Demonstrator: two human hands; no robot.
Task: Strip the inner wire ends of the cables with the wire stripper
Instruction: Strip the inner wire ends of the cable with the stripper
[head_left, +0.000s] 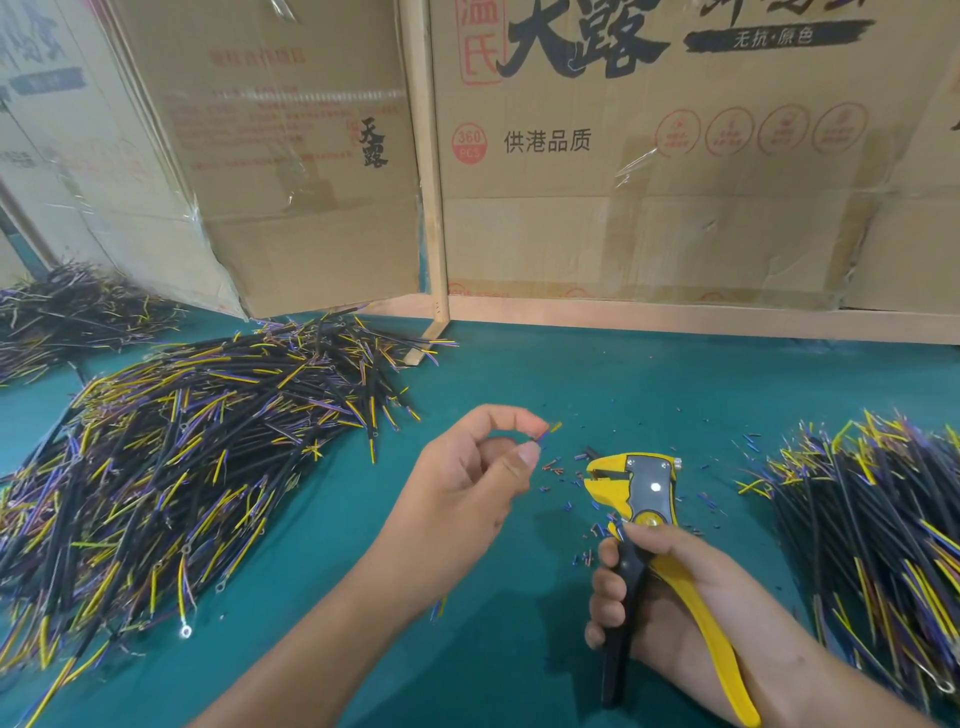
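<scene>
- A person's left hand pinches one cable between thumb and forefinger; only its short yellow, blue and red inner wire ends show past the fingertips, pointing right and slightly away.
- The right hand has its grip wrapped around the handles of a wire stripper, with its yellow and black handles spread apart.
- The stripper's long axis runs from the lower right up and away; its yellow plastic head, jaws parted, faces left toward the wire ends, near but apart.
- Small bits of cut insulation lie scattered on the green tabletop.
- Heaps of thin black cables lie left and right.
- Printed cardboard boxes stand behind.
</scene>
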